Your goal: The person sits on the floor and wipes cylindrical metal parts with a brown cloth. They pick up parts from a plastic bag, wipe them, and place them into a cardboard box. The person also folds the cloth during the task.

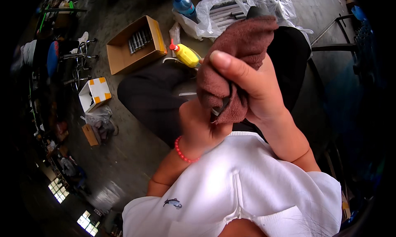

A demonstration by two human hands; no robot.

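A brown cloth [238, 55] is bunched up in front of my chest. My right hand [262, 86] is closed around it, with the thumb pressed on its near face. Below and to the left, my left hand [202, 123], wearing a red bead bracelet [180, 152] at the wrist, is curled against the lower end of the cloth. Its fingers are mostly hidden. A small shiny edge shows in a fold between the hands; what the cloth wraps there I cannot make out.
An open cardboard box [154, 51] holds several metal cylinders [140, 41]. Nearby are a yellow bottle [187, 55] with a red nozzle, a blue pump bottle [183, 5] and plastic-wrapped rods [227, 14]. A white box with orange tape [100, 90] stands at left.
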